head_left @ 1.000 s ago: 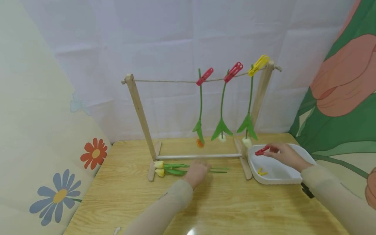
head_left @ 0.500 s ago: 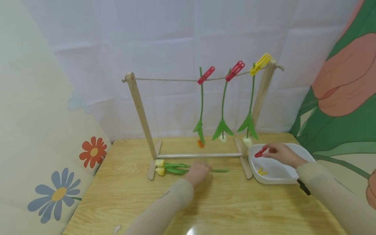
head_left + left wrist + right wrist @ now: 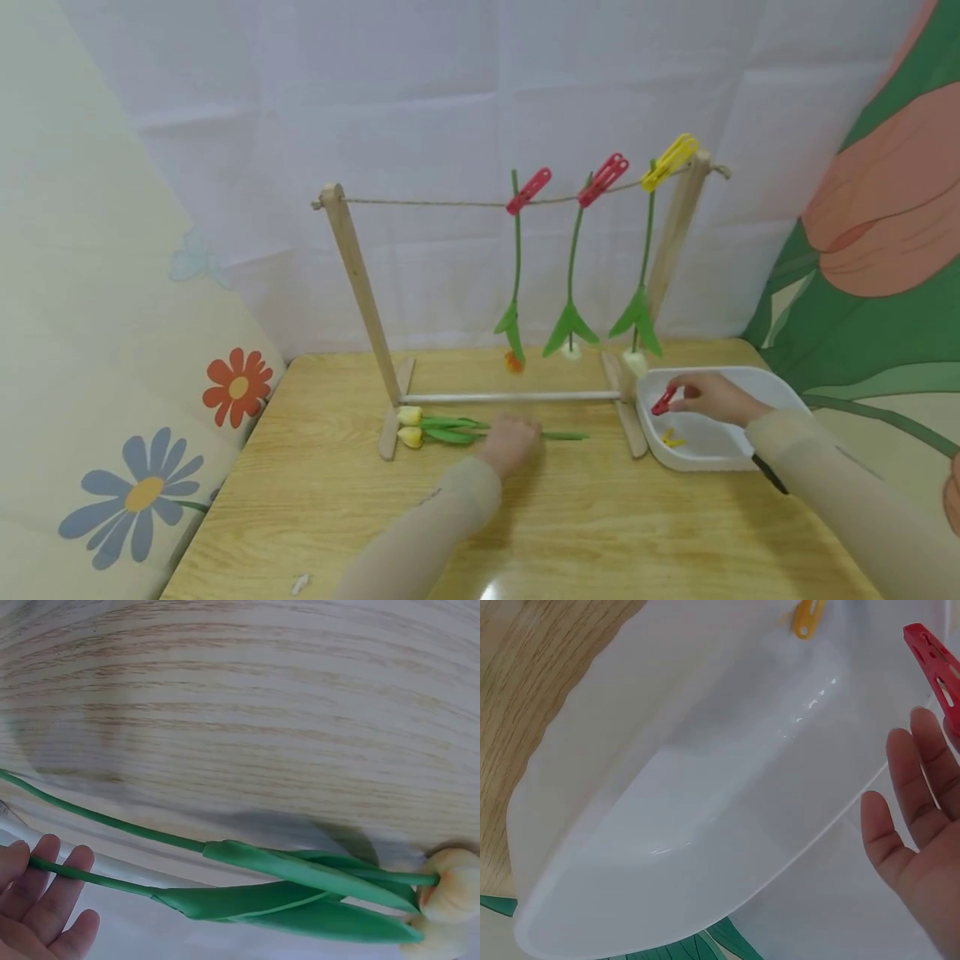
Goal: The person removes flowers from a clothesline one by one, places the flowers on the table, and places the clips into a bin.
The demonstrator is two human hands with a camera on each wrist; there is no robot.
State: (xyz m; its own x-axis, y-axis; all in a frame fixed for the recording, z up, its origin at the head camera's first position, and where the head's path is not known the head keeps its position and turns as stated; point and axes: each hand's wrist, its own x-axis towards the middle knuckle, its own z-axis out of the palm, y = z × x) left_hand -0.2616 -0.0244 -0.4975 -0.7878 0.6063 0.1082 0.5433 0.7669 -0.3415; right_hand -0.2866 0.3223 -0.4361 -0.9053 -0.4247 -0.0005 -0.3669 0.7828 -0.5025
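Note:
Two yellow tulips (image 3: 410,437) with green stems lie side by side on the table, heads to the left. My left hand (image 3: 512,444) pinches one stem (image 3: 112,883) between thumb and fingers; the other stem (image 3: 105,819) runs free beside it in the left wrist view. Over the white tray (image 3: 720,465), my right hand (image 3: 708,398) pinches a red clothespin (image 3: 663,402), with the other fingers spread in the right wrist view. A yellow clothespin (image 3: 672,438) lies in the tray below it.
Behind the hands stands a wooden rack (image 3: 358,292) with a rope (image 3: 420,202) across its top. Three tulips hang head down from it, held by two red clothespins (image 3: 603,180) and a yellow clothespin (image 3: 670,162). A white rod (image 3: 510,397) joins the rack's feet.
The red clothespin in my right hand has tipped from nearly level to steeply downward. To the right of my left hand, the two stem ends have come together. The head view has shifted slightly.

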